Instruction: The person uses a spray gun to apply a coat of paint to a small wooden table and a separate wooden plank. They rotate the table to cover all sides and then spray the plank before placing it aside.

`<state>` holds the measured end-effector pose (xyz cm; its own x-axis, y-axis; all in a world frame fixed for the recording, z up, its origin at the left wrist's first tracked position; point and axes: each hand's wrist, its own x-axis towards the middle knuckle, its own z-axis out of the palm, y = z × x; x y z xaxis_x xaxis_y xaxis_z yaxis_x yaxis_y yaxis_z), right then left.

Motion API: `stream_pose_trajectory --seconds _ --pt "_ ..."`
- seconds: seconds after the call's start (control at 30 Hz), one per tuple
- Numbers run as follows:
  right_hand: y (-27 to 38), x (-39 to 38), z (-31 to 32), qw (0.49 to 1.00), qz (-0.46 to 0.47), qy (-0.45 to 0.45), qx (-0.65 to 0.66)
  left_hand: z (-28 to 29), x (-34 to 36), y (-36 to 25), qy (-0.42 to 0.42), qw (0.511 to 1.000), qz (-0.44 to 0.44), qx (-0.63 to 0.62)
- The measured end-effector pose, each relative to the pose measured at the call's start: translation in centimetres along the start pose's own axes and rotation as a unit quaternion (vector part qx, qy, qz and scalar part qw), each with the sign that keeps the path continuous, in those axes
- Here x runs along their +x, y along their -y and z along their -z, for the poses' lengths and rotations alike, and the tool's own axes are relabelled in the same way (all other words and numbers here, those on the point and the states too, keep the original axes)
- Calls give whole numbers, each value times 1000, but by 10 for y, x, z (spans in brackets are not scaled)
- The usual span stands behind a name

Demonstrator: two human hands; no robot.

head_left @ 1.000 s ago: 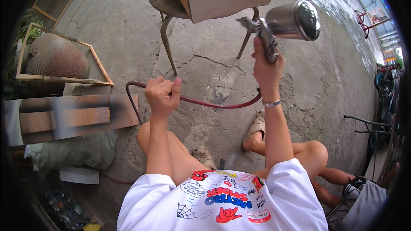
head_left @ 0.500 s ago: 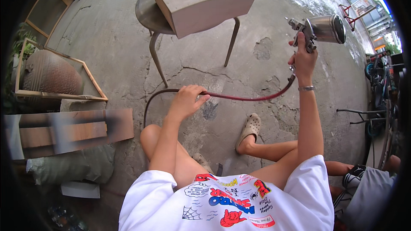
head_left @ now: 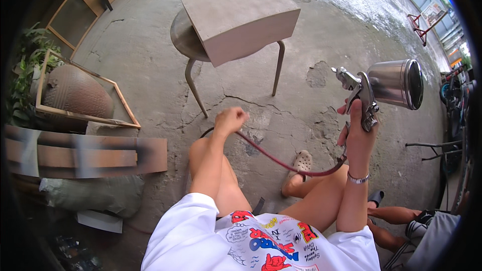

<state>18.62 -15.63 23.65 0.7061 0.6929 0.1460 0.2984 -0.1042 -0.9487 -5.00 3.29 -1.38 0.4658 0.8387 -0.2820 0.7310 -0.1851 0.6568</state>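
Note:
My right hand (head_left: 360,130), at middle right, grips a silver spray gun (head_left: 355,83) with a metal cup (head_left: 389,83) on its side. A red hose (head_left: 271,155) hangs from the gun and runs behind my left wrist. My left hand (head_left: 230,119) is closed just above the hose, fingers curled; what they hold, if anything, is hidden. Beyond both hands, a pale wooden box (head_left: 241,10) lies on a round metal stool (head_left: 183,30), overhanging its seat.
At left are a wooden frame (head_left: 123,100) around a clay pot (head_left: 75,90), plants, spattered boards (head_left: 100,155) and a wrapped bundle (head_left: 90,193). A black chair stands far back. Bicycles (head_left: 449,90) line the right edge; another person's legs (head_left: 391,216) are at lower right. Cracked concrete floor lies underfoot.
The spray gun has moved right and down in view. My left hand has shifted right and changed from lying over the hose to curled above it. The stool and box appear lower.

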Motion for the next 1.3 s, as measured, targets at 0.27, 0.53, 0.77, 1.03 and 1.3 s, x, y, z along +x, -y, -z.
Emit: stream_pose_trajectory --seconds 0.27,0.53,0.77,1.03,1.3 --pt "-11 -6 25 999 -30 26 -14 98 57 66 -531 706 63 -465" --pt "-20 1 45 998 -38 36 -45 208 166 54 -239 700 -15 -673" --pt "-19 -3 53 999 -38 19 -32 184 136 26 -294 593 -38 -748" --pt "-20 -9 60 999 -39 10 -16 136 64 -58 -376 508 -59 -773" --pt "-25 -18 63 998 -33 24 -56 87 65 -102 -495 391 -72 -772"
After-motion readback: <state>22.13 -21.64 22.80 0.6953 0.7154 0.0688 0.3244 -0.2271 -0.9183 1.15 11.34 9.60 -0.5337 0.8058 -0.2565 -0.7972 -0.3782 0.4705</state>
